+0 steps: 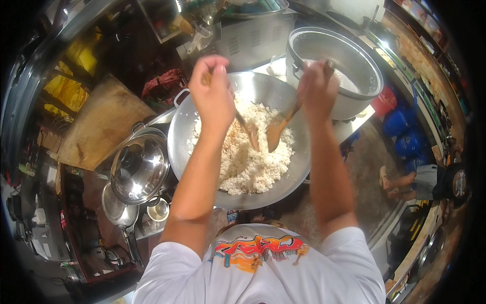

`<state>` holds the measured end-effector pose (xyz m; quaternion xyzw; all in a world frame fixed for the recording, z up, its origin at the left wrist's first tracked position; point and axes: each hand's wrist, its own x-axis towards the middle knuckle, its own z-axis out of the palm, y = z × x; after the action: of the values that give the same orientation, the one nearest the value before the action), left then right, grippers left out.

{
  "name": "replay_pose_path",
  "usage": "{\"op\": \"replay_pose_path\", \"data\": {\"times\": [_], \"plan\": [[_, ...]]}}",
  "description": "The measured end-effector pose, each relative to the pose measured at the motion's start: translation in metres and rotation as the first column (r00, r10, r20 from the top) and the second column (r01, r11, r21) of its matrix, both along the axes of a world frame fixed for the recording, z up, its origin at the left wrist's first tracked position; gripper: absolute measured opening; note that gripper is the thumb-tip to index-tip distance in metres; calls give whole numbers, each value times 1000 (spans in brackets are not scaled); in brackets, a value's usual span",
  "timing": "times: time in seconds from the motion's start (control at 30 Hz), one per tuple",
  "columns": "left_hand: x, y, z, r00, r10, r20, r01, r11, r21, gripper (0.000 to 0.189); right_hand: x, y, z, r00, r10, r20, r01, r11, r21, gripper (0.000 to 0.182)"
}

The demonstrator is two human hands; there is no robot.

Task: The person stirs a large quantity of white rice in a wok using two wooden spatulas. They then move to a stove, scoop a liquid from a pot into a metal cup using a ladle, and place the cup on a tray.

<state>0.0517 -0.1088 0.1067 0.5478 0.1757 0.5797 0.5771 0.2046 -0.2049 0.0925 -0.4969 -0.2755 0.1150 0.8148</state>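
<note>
A wide metal wok point(182, 152) with side handles holds a heap of cooked rice point(250, 171), browner towards its left. My left hand point(212, 87) is closed round the handle of a wooden spatula point(250, 131), whose blurred blade touches the rice. In my right hand point(319, 91), also blurred, is the handle of a second wooden spatula point(276, 133). Its blade dips into the rice beside the first one, and the two blades stand a little apart.
A deep metal pot point(322, 102) with whitish residue stands behind the wok at the right. To the left are a pan with a glass lid point(140, 167), a strainer point(117, 207), a cup point(158, 209) and a brown board point(106, 121). Another person point(425, 182) is at the far right.
</note>
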Motion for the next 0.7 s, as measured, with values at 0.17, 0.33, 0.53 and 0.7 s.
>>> {"op": "replay_pose_path", "data": {"times": [0.17, 0.33, 0.53, 0.7], "plan": [[15, -2, -115, 958, 27, -285, 3, 995, 103, 13, -34, 34, -129, 982, -128, 141, 136, 990, -43, 25], [-8, 1, -7, 977, 124, -173, -88, 976, 201, 11, -31, 27, -7, 993, 118, -3, -117, 989, 92, 26], [-1, 29, -152, 978, 164, -128, -137, 970, 200, 13, -69, 48, -127, 862, -183, 472, 202, 979, 11, 29], [-17, 26, -94, 989, 111, -95, -93, 980, 177, 11, -57, 38, -83, 947, -69, 313, 103, 990, -95, 34]]}}
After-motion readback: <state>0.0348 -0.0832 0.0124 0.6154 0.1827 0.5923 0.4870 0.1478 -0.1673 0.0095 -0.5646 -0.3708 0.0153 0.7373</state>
